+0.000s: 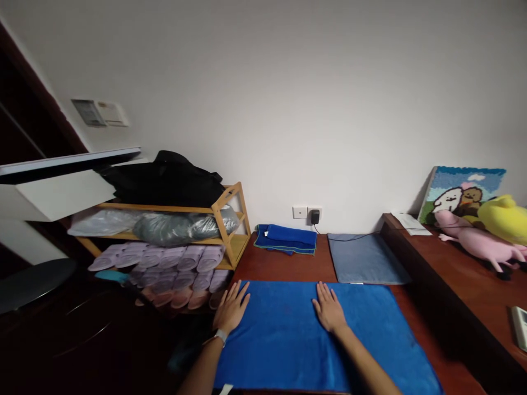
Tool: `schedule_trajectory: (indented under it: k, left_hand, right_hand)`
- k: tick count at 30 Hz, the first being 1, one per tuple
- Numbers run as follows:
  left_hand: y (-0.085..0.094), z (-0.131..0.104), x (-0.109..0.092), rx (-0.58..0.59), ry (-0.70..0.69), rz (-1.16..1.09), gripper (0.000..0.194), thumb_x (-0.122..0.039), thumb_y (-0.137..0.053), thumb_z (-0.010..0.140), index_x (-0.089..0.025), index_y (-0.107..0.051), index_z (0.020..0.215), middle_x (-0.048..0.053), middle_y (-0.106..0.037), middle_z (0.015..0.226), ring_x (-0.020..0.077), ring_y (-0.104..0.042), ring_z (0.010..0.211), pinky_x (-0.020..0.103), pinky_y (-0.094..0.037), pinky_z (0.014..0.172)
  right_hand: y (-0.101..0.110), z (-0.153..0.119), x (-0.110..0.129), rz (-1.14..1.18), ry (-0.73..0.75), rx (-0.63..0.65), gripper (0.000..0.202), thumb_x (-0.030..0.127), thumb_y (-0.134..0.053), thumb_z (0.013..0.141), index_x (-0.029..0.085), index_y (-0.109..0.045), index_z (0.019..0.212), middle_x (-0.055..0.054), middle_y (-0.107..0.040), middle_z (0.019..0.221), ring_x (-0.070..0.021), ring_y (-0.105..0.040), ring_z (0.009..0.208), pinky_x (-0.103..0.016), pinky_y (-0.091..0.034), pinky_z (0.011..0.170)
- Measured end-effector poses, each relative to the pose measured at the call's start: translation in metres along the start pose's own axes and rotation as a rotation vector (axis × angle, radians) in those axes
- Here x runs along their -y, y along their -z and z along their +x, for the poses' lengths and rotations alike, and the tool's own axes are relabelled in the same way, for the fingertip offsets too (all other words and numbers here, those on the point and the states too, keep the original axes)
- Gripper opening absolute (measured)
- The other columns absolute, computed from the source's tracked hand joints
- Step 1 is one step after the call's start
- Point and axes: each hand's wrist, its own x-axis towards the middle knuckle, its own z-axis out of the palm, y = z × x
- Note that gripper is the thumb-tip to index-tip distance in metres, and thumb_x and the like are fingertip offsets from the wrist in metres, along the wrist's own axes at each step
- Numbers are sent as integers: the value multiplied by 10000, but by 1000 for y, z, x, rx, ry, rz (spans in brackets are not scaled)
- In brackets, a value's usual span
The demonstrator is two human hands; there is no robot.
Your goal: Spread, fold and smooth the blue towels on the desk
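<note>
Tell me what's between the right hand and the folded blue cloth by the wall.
Bare brown tabletop, seen in the head view. The right hand lies on the spread cloth, fingertips at its far edge.

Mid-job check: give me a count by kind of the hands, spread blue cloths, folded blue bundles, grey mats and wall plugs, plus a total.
Hands: 2 (left hand, right hand)
Spread blue cloth: 1
Folded blue bundle: 1, its layers too unclear to count
Grey mat: 1
Wall plug: 1
Total: 6

Blue cloth (284, 340) partly hidden by hands (231, 308)
</note>
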Motion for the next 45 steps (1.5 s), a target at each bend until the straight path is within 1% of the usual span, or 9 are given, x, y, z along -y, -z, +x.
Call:
schedule_trajectory:
  k: [8,14,20,24,28,31,34,41,45]
  left_hand:
    - [-9,6,5,-28,5,-13,562,-454,-374,1039,-301,-436,1576,57,-366,1680,239,-334,1554,495,-232,1267]
    - [-14,9,10,-21,10,-22,572,-474,-368,1035,-304,-433,1577,54,-374,1676,237,-348,1547,496,-238,1266]
    - [-9,8,6,-7,11,-8,563,-457,-335,1049,-294,-431,1578,56,-359,1684,226,-330,1555,493,-228,1271]
    - [-9,8,5,2,10,7,559,-451,-317,1053,-295,-434,1577,57,-376,1677,219,-339,1551,482,-231,1270]
    - [-10,7,7,-25,9,0,545,-434,-334,1049,-301,-459,1563,58,-401,1665,227,-358,1542,491,-242,1265]
    - [-8,6,7,-21,5,-1,542,-429,-343,1047,-305,-460,1562,53,-405,1662,225,-365,1539,489,-251,1262]
    - [-5,6,6,3,3,1,545,-431,-325,1054,-301,-451,1568,50,-391,1669,222,-353,1545,482,-249,1264]
    - [-5,8,5,2,10,-3,542,-434,-324,1057,-306,-452,1567,54,-395,1671,227,-349,1546,479,-246,1263]
    - [-3,8,5,12,7,-1,544,-433,-325,1058,-299,-443,1572,55,-384,1676,220,-349,1546,473,-237,1266]
  right_hand:
    - [45,-58,-204,-129,-454,-63,749,486,-197,1007,85,-278,1635,-121,-257,1707,-258,-194,1590,-451,-170,1298]
    - [61,-72,-242,-120,-467,-97,740,502,-192,975,182,-366,1619,-86,-381,1664,-279,-274,1565,-462,-232,1283]
    - [70,-58,-197,-140,-437,-164,697,445,-207,971,214,-435,1586,-84,-432,1635,-355,-267,1562,-558,-198,1283]
    - [50,-26,-100,-97,-199,-179,697,406,-210,1011,85,-342,1616,-112,-327,1680,-313,-244,1575,-488,-167,1302]
    - [15,2,7,17,67,-96,686,488,-212,1054,143,-278,1644,-55,-254,1702,-231,-215,1587,-428,-168,1305]
    - [4,8,34,56,109,-23,704,533,-215,1057,150,-274,1645,-79,-242,1702,-239,-206,1589,-451,-151,1303]
    - [9,-1,-3,22,15,-6,707,531,-224,1052,148,-272,1644,-87,-240,1703,-240,-196,1591,-456,-123,1303]
    - [43,-50,-176,-115,-411,-70,741,502,-192,1020,114,-240,1649,-80,-235,1713,-255,-193,1592,-468,-142,1298]
    - [60,-65,-222,-109,-496,-95,765,465,-138,1006,43,-246,1635,-141,-225,1709,-300,-208,1585,-504,-188,1286]
